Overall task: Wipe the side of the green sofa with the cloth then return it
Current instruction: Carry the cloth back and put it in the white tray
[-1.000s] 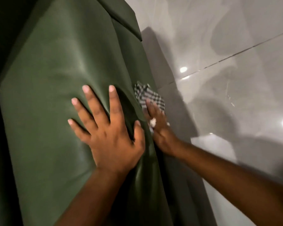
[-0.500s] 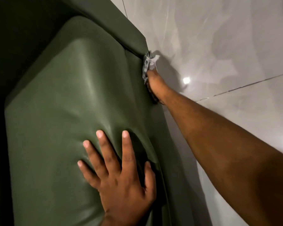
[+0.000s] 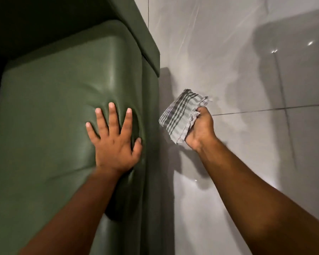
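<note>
Right hand [image 3: 199, 128] bunching the cloth [image 3: 180, 117] loosely off the sofa [image 3: 53, 107], left hand [image 3: 114, 140] pressing flat, risking dropping it onto the floor [image 3: 247, 70].

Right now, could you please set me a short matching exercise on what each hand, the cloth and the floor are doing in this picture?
Column one:
1. left hand
2. right hand
3. cloth
4. floor

Column two:
A. glossy grey tiles
B. pressed flat on the sofa cushion
C. checked, held clear of the sofa's side
D. closed around fabric

Pairs: 1-B, 2-D, 3-C, 4-A
</note>
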Demonstrator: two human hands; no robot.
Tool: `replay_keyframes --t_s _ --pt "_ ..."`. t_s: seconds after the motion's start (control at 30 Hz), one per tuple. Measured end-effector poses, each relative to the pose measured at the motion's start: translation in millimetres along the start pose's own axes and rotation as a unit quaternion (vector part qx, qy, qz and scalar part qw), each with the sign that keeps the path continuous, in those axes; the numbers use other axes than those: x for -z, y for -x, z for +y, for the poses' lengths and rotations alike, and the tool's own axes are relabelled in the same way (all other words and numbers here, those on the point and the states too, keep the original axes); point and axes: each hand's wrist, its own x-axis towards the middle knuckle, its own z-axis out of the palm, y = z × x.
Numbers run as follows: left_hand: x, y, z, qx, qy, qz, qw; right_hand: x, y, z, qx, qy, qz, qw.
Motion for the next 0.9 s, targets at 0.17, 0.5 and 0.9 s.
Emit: replay_keyframes --t_s 0.17,0.5,0.9 --pt "85.3 20.7 -9.5 0.044 0.134 -0.111 0.984 -14.1 145.7 -56.2 0.022 -0.014 -0.017 1.0" --pt "320.6 221.5 -90.9 0.242 0.284 -0.084 0.924 -163.7 418.6 -87.4 0.034 0.074 -0.146 0.986" --pt "490.6 614.5 -129.7 0.655 0.277 0.038 0.702 -286.8 690.9 58.8 -0.164 0.31 -0.413 0.841"
